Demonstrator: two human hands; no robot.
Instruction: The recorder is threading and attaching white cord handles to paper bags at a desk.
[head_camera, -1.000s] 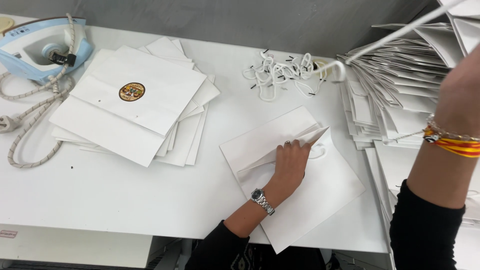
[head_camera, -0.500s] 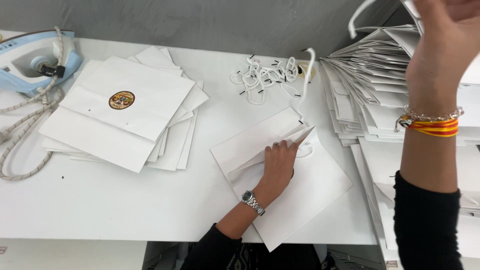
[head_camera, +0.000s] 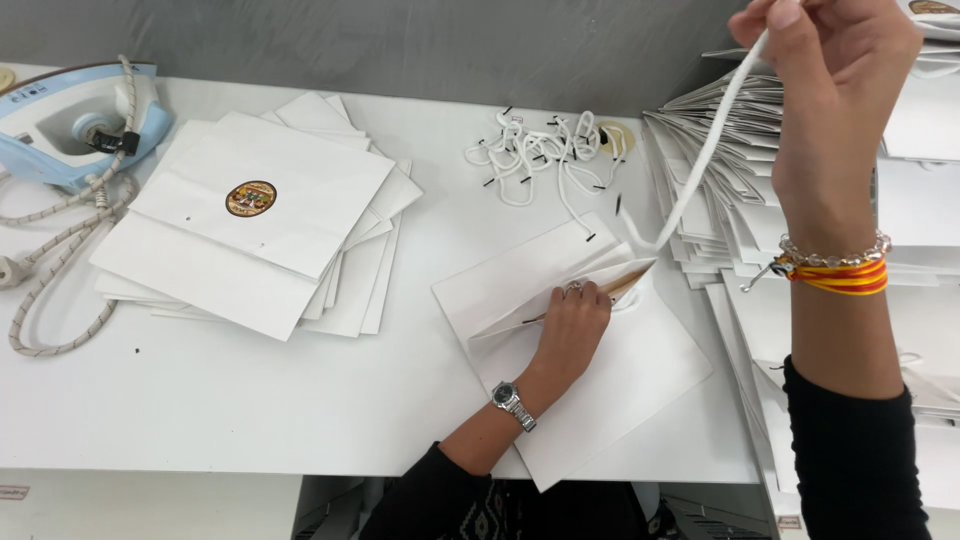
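Cord is what has changed most: a second ago the right hand (head_camera: 835, 95) was off at the frame's edge among the fanned bags, and now it is raised high with thumb and fingers pinched shut on a white cord handle (head_camera: 715, 140), which runs taut down to the mouth of the flat white paper bag (head_camera: 620, 390) lying on the table (head_camera: 250, 410). That suggests the cord is being drawn through the bag's upper edge rather than merely picked up. The left hand (head_camera: 570, 335) has barely moved; it lies pressed flat on the bag, fingers tucked into the opening, with what looks like a thin brown stick under them, though whether they actually grip it I cannot tell. Behind the bag sits a tangle of loose cords (head_camera: 545, 150), well apart from the stack of finished bags (head_camera: 260, 225) with its round sticker on the left. To the right, a fanned pile of bags (head_camera: 710, 170) waits, and a blue iron (head_camera: 70, 120) rests at the far left corner.
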